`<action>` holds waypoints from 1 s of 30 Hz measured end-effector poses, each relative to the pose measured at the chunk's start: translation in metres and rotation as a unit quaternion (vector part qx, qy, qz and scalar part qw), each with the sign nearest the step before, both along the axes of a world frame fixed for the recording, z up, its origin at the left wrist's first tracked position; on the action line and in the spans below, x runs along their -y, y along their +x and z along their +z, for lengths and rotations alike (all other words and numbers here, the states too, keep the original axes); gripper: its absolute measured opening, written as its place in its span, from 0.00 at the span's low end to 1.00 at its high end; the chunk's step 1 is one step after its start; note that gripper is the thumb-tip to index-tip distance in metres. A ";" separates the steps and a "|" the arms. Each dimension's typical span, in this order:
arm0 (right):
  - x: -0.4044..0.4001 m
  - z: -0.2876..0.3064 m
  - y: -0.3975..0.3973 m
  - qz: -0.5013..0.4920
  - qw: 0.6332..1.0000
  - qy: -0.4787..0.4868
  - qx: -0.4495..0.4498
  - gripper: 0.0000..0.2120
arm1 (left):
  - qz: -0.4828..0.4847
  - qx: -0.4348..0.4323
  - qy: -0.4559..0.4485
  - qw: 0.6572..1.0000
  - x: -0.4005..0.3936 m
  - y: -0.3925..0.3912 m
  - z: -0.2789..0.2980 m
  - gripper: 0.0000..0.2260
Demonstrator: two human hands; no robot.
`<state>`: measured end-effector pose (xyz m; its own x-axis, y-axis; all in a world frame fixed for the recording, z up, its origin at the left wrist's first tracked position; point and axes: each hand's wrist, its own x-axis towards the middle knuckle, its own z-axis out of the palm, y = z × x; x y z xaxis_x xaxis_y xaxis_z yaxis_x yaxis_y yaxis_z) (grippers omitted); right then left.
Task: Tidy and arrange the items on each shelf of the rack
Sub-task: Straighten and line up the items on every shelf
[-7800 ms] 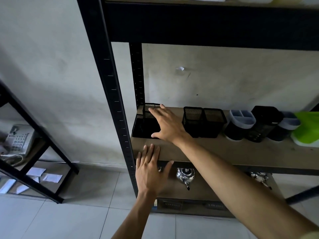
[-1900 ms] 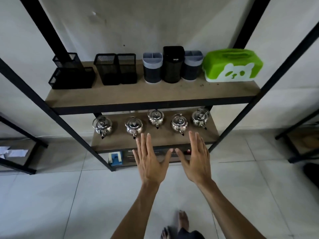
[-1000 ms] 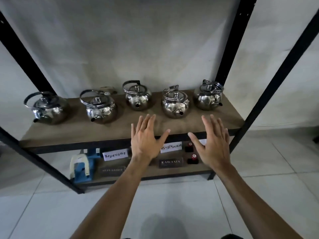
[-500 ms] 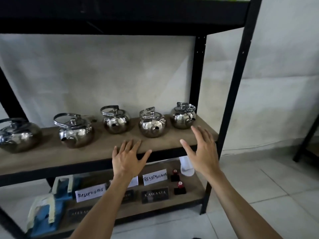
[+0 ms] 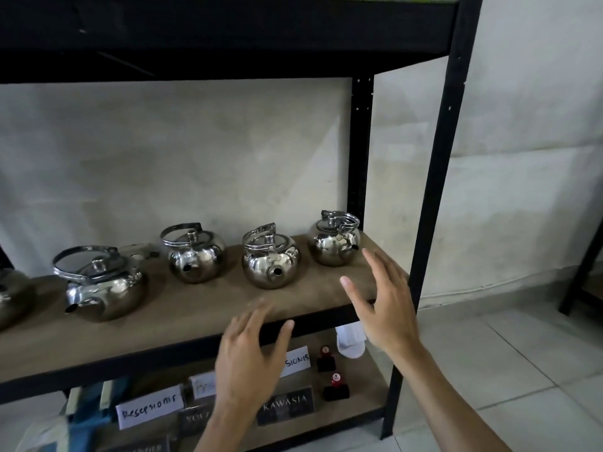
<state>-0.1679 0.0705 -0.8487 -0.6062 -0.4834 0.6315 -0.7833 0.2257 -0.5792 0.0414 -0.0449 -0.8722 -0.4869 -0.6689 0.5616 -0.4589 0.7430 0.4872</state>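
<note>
Presently, four steel kettles [image 5: 270, 268] stand in a row on the wooden shelf [image 5: 182, 318] (a fifth shows partly at the left edge). Left hand [image 5: 249, 358] hovers before the shelf edge, fingers spread, holding nothing. Right hand [image 5: 386, 308] is likewise spread, near the rightmost kettle [image 5: 336, 239], not touching.

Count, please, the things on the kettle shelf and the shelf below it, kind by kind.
Steel kettles: 5, the leftmost cut off by the frame
White handwritten signs: 3
Small black stamps with red knobs: 2
Total: 10
</note>
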 end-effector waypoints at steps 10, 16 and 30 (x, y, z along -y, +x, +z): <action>-0.011 0.011 -0.018 0.021 0.997 -0.065 0.038 0.34 | -0.121 -0.245 0.252 0.928 -0.004 -0.157 0.052 0.26; -0.009 0.016 -0.034 0.044 0.994 -0.071 0.066 0.35 | -0.025 -0.278 0.325 0.903 0.047 -0.227 0.059 0.26; 0.058 0.017 -0.089 0.112 0.943 -0.095 0.297 0.34 | 0.049 -0.341 0.372 0.862 0.087 -0.264 0.041 0.17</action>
<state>-0.2572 0.0123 -0.8313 -0.7771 -0.5532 0.3001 -0.3226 -0.0594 -0.9447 -0.2229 -0.1315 -0.8314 -0.1338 -0.9867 0.0924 0.0801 0.0822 0.9934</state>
